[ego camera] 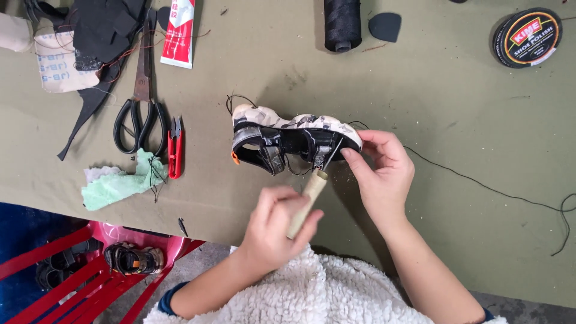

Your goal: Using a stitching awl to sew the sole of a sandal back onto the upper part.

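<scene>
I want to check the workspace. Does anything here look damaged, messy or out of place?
Mostly loose ends: black thread trails across the table from the sandal, which the right hand steadies while the left hand works an awl. Black scraps lie heaped by the scissors.

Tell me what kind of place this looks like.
Probably a shoe repair bench. The left hand works a wooden-handled awl into a small sandal that the right hand steadies, with a black thread spool, a polish tin and scissors nearby.
</scene>
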